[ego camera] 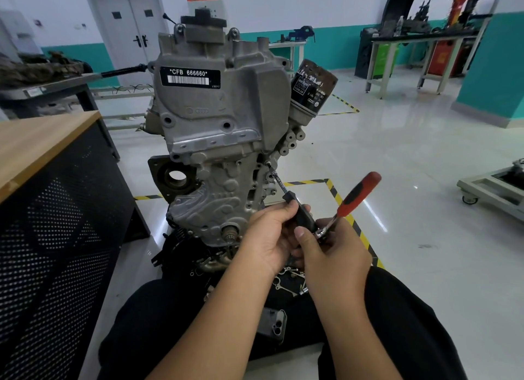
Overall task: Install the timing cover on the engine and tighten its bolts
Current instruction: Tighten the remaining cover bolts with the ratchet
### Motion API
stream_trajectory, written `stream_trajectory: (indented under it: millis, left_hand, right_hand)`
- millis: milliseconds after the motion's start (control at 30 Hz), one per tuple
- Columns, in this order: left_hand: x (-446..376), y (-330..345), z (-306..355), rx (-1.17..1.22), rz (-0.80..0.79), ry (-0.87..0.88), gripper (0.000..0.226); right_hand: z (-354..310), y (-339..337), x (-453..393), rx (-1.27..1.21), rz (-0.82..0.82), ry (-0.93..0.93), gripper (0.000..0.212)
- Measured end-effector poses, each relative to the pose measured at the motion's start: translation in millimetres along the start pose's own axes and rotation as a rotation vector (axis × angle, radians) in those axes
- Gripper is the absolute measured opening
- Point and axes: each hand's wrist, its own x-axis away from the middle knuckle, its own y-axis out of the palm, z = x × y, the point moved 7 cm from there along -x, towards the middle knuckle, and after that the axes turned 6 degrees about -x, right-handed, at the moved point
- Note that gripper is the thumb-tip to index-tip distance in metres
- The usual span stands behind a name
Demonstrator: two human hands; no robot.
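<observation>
The engine [218, 130] stands upright on the floor in front of me, its grey timing cover [215, 198] facing me on the lower front. A long extension bar [279, 182] reaches up to a bolt [268, 162] on the cover's right edge. My left hand [269, 235] grips the bar's black handle section [303, 214]. My right hand [329, 255] holds the head of a ratchet [323, 233] at the bar's near end. The ratchet's red and black handle [358, 194] sticks up to the right.
A wooden-topped cabinet [42, 167] with perforated black sides stands at the left. A black oil filter [312, 87] sits on the engine's right. A phone [273, 324] lies between my legs, and a metal gasket [286, 277] lies under my hands. Workbenches [419, 48] line the far wall.
</observation>
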Motion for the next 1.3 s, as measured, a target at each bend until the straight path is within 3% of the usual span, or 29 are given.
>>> stream_trajectory:
  millis: [100, 200, 267, 333, 400, 500, 600, 667, 767, 900, 967, 1033, 1100, 1167, 1300]
  left_hand:
    - [-2, -2, 3, 0.056, 0.044, 0.037, 0.014]
    - [-4, -4, 3, 0.066, 0.049, 0.047, 0.012]
    - [-2, -5, 4, 0.048, 0.043, 0.042, 0.008]
    - [-1, -6, 6, 0.02, 0.021, 0.051, 0.007]
    - [-2, -9, 8, 0.011, 0.001, 0.071, 0.012]
    - [0, -8, 8, 0.039, -0.057, 0.05, 0.01]
    - [1, -4, 9, 0.017, -0.108, 0.062, 0.031]
    - [2, -4, 11, -0.01, -0.119, 0.087, 0.032]
    - [3, -3, 10, 0.028, -0.117, 0.087, 0.023]
    - [4, -1, 5, 0.075, -0.101, 0.049, 0.031]
    - [3, -2, 6, 0.087, -0.084, 0.058, 0.029]
    - [2, -5, 8, 0.074, -0.046, 0.076, 0.028]
    - [0, -9, 9, 0.042, -0.002, 0.095, 0.029]
    - [0, -10, 8, 0.055, 0.026, 0.086, 0.029]
    - [-2, -9, 2, 0.032, 0.037, 0.047, 0.022]
  right_hand:
    - [-5, 1, 0, 0.17, -0.003, -0.097, 0.021]
    - [-4, 1, 1, 0.217, 0.01, -0.081, 0.016]
    - [4, 0, -1, 0.01, 0.017, 0.067, 0.016]
    - [16, 8, 3, -0.437, -0.045, 0.364, 0.01]
    - [19, 15, 7, -0.72, -0.108, 0.582, 0.022]
    - [17, 17, 8, -0.795, -0.175, 0.644, 0.029]
    - [13, 23, 12, -0.925, -0.191, 0.741, 0.036]
    - [14, 25, 14, -0.965, -0.186, 0.768, 0.043]
    - [19, 20, 10, -0.796, -0.169, 0.651, 0.027]
    - [12, 3, -1, -0.255, -0.081, 0.281, 0.011]
    - [16, 8, 1, -0.413, -0.114, 0.377, 0.014]
    - [20, 19, 8, -0.775, -0.182, 0.636, 0.024]
    - [21, 24, 13, -0.883, -0.207, 0.772, 0.03]
    - [23, 20, 8, -0.688, -0.194, 0.652, 0.024]
    - [10, 3, -1, -0.071, -0.082, 0.198, 0.013]
